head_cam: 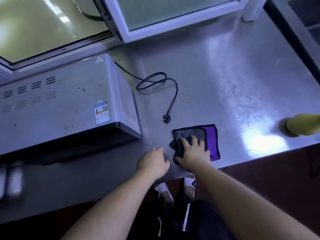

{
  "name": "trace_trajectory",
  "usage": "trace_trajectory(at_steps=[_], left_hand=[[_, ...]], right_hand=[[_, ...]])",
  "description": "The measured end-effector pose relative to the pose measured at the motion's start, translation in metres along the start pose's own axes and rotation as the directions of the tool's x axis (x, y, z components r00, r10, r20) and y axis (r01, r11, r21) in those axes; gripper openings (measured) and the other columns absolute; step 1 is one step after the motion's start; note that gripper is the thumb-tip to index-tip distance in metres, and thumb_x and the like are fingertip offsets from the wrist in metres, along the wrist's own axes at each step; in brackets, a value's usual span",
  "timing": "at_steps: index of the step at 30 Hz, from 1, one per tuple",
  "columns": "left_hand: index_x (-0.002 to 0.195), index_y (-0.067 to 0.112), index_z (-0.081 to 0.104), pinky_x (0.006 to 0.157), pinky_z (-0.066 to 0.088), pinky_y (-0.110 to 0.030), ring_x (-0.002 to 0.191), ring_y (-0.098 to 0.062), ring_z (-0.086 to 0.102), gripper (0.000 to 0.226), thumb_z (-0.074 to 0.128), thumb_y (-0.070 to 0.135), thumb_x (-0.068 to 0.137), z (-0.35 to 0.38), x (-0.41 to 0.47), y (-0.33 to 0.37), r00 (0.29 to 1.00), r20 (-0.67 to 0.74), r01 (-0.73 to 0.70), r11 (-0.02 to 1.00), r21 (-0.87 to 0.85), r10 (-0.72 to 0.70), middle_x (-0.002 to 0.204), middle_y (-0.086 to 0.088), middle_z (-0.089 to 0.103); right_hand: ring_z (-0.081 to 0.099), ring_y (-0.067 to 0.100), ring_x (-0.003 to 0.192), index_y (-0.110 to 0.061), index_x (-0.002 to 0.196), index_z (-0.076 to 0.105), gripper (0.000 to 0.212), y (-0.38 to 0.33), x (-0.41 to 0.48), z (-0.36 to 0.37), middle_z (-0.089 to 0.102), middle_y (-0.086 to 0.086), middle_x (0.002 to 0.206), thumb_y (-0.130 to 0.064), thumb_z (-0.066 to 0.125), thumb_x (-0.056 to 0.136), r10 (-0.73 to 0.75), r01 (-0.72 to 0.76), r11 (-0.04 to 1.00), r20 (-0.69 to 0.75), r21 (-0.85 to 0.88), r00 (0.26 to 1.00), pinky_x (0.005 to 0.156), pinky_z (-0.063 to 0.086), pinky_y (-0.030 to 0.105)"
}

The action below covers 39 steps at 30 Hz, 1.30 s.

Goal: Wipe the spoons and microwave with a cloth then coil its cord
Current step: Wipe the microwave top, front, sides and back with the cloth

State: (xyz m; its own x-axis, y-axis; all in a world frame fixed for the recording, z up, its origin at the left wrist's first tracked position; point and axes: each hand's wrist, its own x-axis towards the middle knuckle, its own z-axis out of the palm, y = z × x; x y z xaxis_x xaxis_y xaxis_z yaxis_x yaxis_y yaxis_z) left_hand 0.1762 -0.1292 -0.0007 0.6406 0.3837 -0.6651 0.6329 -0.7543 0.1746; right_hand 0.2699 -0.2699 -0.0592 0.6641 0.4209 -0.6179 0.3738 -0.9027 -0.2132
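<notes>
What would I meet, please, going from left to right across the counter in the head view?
From the left: microwave → cord → rubber band → yellow object at the right edge.

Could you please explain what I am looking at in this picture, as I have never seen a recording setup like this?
There is no machine here. A person wears one wide-angle camera on the head, so the single picture looks forward and down at their own arms and hands. They stand at a steel table. On its left sits a grey microwave, seen from above. Its black cord lies loose on the table and ends in a plug. A small rubber band lies beside the cord. Near the front edge is a folded purple and grey cloth. The right hand lies flat on it with its fingers spread, pressing rather than gripping. The left hand rests on the table just left of the cloth and holds nothing. I cannot make out any spoons.
</notes>
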Motion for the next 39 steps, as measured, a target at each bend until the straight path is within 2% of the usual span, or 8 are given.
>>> trace_trajectory(at_steps=[4,10,17,20,24,27,33,39], left_hand=[[0.129,0.029,0.057,0.097,0.053,-0.042,0.119,-0.023,0.057,0.039,0.052,0.040,0.092,0.007,-0.001,-0.005,1.000,-0.007,0.023,0.998,-0.051,-0.023,0.130,0.003,0.059],[0.128,0.032,0.056,0.095,0.053,-0.040,0.118,-0.022,0.058,0.038,0.052,0.040,0.091,0.010,-0.006,-0.008,0.998,-0.027,0.050,0.996,-0.077,-0.052,0.130,0.005,0.059],[0.131,0.033,0.057,0.095,0.053,-0.039,0.119,-0.021,0.059,0.039,0.051,0.038,0.092,0.000,-0.018,-0.011,0.997,-0.063,0.046,0.995,-0.090,-0.052,0.134,0.006,0.060],[0.132,0.033,0.056,0.094,0.054,-0.039,0.118,-0.020,0.059,0.039,0.050,0.038,0.094,-0.011,-0.027,-0.016,0.996,-0.079,0.039,0.995,-0.097,-0.046,0.134,0.008,0.059],[0.130,0.034,0.055,0.092,0.054,-0.039,0.116,-0.019,0.059,0.037,0.049,0.039,0.094,-0.030,-0.038,-0.028,0.989,-0.137,0.047,0.993,-0.111,-0.063,0.132,0.010,0.059],[0.131,0.036,0.054,0.092,0.055,-0.041,0.116,-0.016,0.059,0.037,0.049,0.042,0.094,-0.043,-0.047,-0.040,0.979,-0.180,0.068,0.987,-0.144,-0.094,0.131,0.013,0.057],[0.131,0.033,0.055,0.085,0.053,-0.033,0.115,-0.015,0.059,0.036,0.051,0.037,0.096,-0.058,-0.062,-0.068,0.962,-0.255,0.050,0.979,-0.198,-0.100,0.132,0.012,0.057],[0.128,0.034,0.057,0.087,0.055,-0.034,0.111,-0.014,0.060,0.033,0.051,0.036,0.095,-0.071,-0.069,-0.108,0.949,-0.311,-0.013,0.980,-0.198,-0.050,0.125,0.014,0.060]], right_hand=[[0.027,0.038,0.137,-0.030,0.150,0.029,0.070,0.003,0.004,0.006,0.027,0.007,0.154,-0.056,0.059,0.092,-0.027,0.021,0.997,-0.082,-0.076,0.996,0.097,0.044,0.053],[0.033,0.038,0.128,-0.024,0.138,0.038,0.054,-0.004,0.009,0.003,0.035,0.008,0.140,-0.023,0.064,0.090,-0.017,0.015,0.997,-0.024,-0.072,1.000,0.091,0.047,0.050],[0.037,0.038,0.121,-0.018,0.135,0.038,0.049,0.002,-0.003,-0.004,0.041,0.009,0.132,-0.003,0.052,0.091,-0.176,0.188,0.968,0.079,-0.168,0.981,0.089,0.047,0.050],[0.039,0.037,0.121,-0.020,0.134,0.038,0.047,0.006,-0.003,-0.011,0.046,0.007,0.132,-0.009,0.048,0.090,-0.168,0.174,0.983,0.099,-0.062,0.981,0.088,0.047,0.050],[0.041,0.034,0.103,-0.021,0.112,0.041,0.024,0.000,-0.004,-0.029,0.049,0.008,0.120,-0.018,0.044,0.088,-0.182,0.168,0.976,0.099,0.142,0.978,0.082,0.044,0.047],[0.053,0.035,0.095,-0.017,0.099,0.043,0.010,-0.015,-0.006,-0.045,0.058,0.011,0.107,-0.021,0.047,0.090,-0.211,0.197,0.943,0.021,0.270,0.977,0.080,0.048,0.044],[0.054,0.017,0.080,-0.013,0.103,0.050,0.006,-0.056,-0.023,-0.074,0.061,0.004,0.093,-0.016,0.046,0.099,-0.169,0.194,0.798,-0.096,0.571,0.981,0.061,0.038,0.026],[0.057,0.021,0.086,-0.019,0.100,0.054,0.008,-0.095,-0.038,-0.096,0.064,0.002,0.094,-0.016,0.047,0.098,-0.057,0.202,0.608,-0.212,0.768,0.976,0.069,0.043,0.033]])
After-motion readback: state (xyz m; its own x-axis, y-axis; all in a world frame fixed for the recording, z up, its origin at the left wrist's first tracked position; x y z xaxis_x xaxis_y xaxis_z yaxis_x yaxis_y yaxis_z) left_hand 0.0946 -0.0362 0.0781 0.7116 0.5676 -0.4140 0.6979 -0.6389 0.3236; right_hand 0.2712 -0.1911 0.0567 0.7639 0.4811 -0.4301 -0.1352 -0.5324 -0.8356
